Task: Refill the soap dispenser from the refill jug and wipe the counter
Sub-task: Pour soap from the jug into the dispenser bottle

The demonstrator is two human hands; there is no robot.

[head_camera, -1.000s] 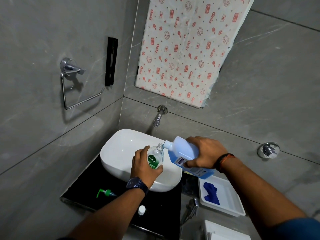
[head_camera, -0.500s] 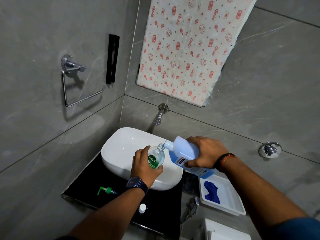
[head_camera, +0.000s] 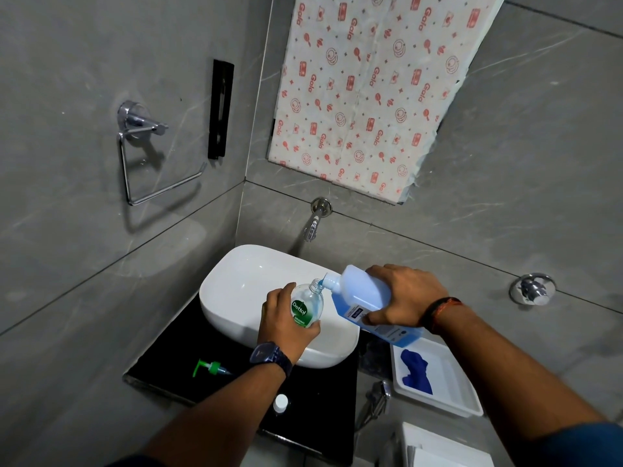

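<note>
My left hand (head_camera: 285, 320) grips a clear soap dispenser bottle (head_camera: 308, 305) with a green label, held tilted over the white basin (head_camera: 236, 291). My right hand (head_camera: 404, 294) holds the blue refill jug (head_camera: 364, 298) tipped leftward, its white spout touching the bottle's open neck. Blue liquid shows at the spout. The green pump head (head_camera: 210, 368) lies on the black counter (head_camera: 175, 358) to the left. A small white cap (head_camera: 280, 402) rests near the counter's front edge. A blue cloth (head_camera: 416, 370) lies in a white tray (head_camera: 462, 392) at the right.
A wall tap (head_camera: 313, 220) juts out above the basin. A chrome towel ring (head_camera: 141, 156) hangs on the left wall and a chrome knob (head_camera: 532, 288) sits on the right wall. A patterned sheet (head_camera: 371, 89) covers the wall above. A white box (head_camera: 438, 446) is at bottom right.
Both hands hold almost the same pose over the basin. The jug stays tipped against the bottle neck. The view has shifted only slightly.
</note>
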